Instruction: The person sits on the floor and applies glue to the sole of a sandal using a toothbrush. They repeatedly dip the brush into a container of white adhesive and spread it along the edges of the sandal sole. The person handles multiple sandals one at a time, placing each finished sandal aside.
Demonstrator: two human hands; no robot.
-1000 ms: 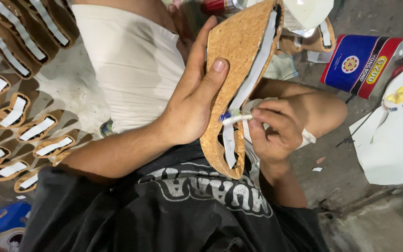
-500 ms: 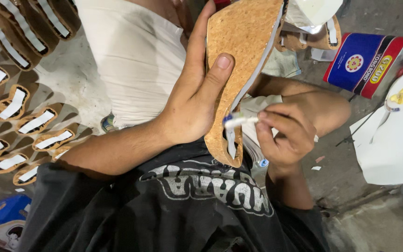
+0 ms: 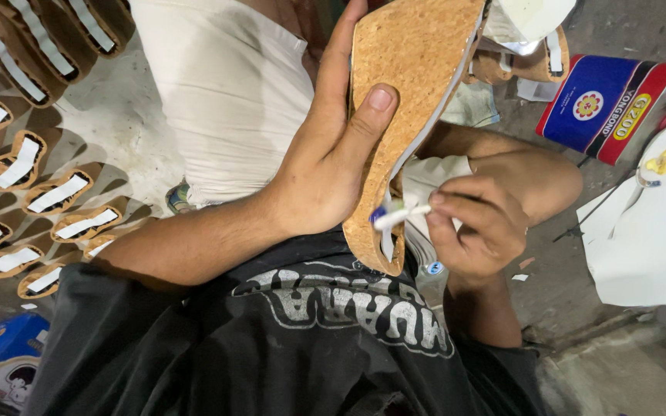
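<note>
Head view: cork wedge sole (image 3: 395,100) is gripped upright over the lap by left hand (image 3: 325,177), thumb on cork. Small brush (image 3: 398,213) is pinched by right hand (image 3: 479,231) at white edge strip. Glue could be smeared onto cork w/ a slip.

My left hand (image 3: 325,177) is raised, fingers wrapped and thumb pressed flat; my right hand (image 3: 475,223) pinches beside it, wrist bent.
</note>
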